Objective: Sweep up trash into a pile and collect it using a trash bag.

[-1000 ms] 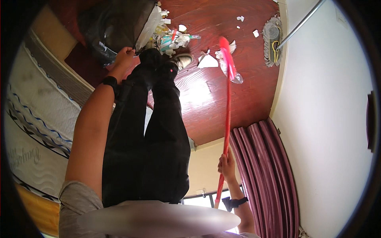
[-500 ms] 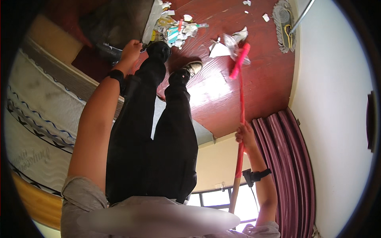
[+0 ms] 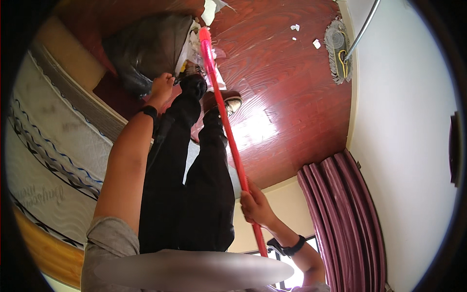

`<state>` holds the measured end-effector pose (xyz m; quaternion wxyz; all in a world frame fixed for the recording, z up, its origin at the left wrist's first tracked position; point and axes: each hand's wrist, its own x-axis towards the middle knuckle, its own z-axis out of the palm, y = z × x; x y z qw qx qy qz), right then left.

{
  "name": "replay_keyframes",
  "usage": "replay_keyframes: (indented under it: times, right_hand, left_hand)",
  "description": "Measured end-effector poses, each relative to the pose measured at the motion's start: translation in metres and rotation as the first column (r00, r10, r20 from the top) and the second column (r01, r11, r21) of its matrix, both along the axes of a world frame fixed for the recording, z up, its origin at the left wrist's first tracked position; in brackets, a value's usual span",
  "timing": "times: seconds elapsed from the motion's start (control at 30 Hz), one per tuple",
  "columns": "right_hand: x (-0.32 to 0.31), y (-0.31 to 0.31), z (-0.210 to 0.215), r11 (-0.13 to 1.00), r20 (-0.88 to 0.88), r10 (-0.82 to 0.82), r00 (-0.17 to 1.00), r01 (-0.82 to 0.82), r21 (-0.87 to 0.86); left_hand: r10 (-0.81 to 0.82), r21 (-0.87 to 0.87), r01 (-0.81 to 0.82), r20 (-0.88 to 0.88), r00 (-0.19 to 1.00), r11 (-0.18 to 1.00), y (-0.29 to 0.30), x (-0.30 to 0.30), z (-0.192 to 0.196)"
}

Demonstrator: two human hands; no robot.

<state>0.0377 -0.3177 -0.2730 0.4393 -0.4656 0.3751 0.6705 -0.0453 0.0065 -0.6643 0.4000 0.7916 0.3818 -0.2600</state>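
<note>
Currently right hand [image 3: 256, 208] fingers wrapped round red broom handle [image 3: 228, 138], long axis running away toward litter pile [image 3: 197, 48]; left hand [image 3: 162, 87] gripping black bag [image 3: 146, 48] rim beside pile.

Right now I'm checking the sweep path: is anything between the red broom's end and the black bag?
Nothing visible. The red broom, gripped by the right hand, ends in the litter beside the black bag, which the left hand touches.

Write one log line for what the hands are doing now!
left hand: on black bag | right hand: grips red broom handle | litter on wooden floor
</note>
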Motion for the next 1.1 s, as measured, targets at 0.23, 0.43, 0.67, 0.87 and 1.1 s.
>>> replay_keyframes:
  times: [0.23, 0.43, 0.67, 0.87, 1.1]
  right_hand:
    - [-0.027, -0.052, 0.024, 0.96, 0.09, 0.225, 0.97, -0.205, -0.191]
    - [-0.082, -0.095, -0.03, 0.448, 0.425, 0.865, 0.268, -0.792, -0.414]
    - [-0.08, -0.069, -0.04, 0.405, 0.357, 0.898, 0.258, -0.801, -0.441]
    - [-0.07, -0.076, -0.049, 0.416, 0.41, 0.886, 0.218, -0.766, -0.49]
    - [-0.069, -0.093, -0.066, 0.472, 0.479, 0.853, 0.209, -0.702, -0.533]
  left_hand:
    - [0.132, 0.058, -0.127, -0.081, 0.988, 0.99, 0.003, -0.011, 0.01]
    - [0.207, 0.037, -0.206, -0.043, 0.977, 0.978, -0.006, -0.006, 0.003]
    - [0.16, 0.014, -0.161, 0.024, 0.987, 0.987, -0.005, 0.017, -0.002]
    - [0.197, 0.113, -0.201, 0.045, 0.979, 0.973, -0.011, 0.033, -0.002]
    - [0.356, 0.092, -0.365, 0.1, 0.929, 0.926, -0.014, 0.011, -0.027]
